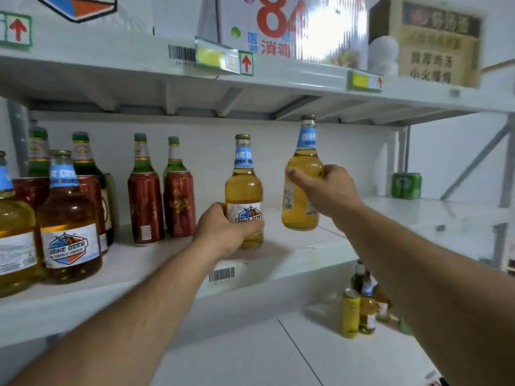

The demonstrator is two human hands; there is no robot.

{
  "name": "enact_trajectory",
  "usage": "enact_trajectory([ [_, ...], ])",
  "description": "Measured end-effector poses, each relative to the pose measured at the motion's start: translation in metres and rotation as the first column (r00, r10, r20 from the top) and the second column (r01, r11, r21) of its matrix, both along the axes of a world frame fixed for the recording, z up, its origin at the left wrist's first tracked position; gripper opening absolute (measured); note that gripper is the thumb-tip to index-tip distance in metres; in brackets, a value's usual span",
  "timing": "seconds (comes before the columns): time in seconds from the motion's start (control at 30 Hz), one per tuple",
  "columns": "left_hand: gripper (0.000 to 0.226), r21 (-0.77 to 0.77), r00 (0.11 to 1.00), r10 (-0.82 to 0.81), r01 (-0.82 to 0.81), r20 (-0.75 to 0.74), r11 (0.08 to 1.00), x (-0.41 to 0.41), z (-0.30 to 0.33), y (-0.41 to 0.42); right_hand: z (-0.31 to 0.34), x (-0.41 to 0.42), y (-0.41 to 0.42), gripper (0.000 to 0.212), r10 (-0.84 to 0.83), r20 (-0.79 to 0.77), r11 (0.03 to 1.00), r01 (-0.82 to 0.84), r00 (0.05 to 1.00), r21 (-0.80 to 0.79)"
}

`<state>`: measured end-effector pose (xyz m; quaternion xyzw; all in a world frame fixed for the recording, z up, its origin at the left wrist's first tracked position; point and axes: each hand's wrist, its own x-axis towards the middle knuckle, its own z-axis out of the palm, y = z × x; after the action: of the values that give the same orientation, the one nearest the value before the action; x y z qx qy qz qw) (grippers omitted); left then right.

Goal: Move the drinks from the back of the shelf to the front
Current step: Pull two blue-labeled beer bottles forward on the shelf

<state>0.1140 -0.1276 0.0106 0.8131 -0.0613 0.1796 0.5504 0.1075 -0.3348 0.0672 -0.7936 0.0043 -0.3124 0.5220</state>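
Two white shelves, largest of all: upper shelf (111,55) above both hands, loaded with cartons (289,26); middle shelf (167,263) under the hands, bearing the drinks. Below and between the forearms, white floor (250,352).

Left of the left hand, two amber beer bottles (69,218) at the shelf's front edge, blue neck labels, one cut off by the frame. Behind those, red cans (92,190) and green bottles (83,154). Nearer the left hand, just to its left, two more red cans (145,207) side by side, each with a green bottle (140,154) standing behind.

Left hand (223,232) wrapped round the lower body of an upright amber bottle (243,185), base apparently on the shelf near the front. Right hand (326,188) curled round the shoulder of a second amber bottle (302,174), raised off the shelf, slightly tilted, cap close under the upper shelf.

Right of the right hand, well apart, green cans (407,185) at the shelf's back. Below the right forearm, on the floor, a yellow can (350,313) and several small bottles (367,305), clustered, blurred.
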Motion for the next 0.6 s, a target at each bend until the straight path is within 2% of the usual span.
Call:
enact_trajectory([
  [0.27, 0.054, 0.024, 0.99, -0.143, 0.143, 0.009, 0.989, 0.009, 0.006, -0.112, -0.002, -0.007, -0.106, 0.078, -0.101, 0.025, 0.995, 0.101, 0.995, -0.01],
  [0.6, 0.063, 0.042, 0.987, -0.159, 0.158, 0.014, 0.987, 0.038, 0.007, -0.267, -0.002, 0.024, -0.256, 0.069, -0.109, 0.024, 0.994, 0.11, 0.994, -0.025],
])
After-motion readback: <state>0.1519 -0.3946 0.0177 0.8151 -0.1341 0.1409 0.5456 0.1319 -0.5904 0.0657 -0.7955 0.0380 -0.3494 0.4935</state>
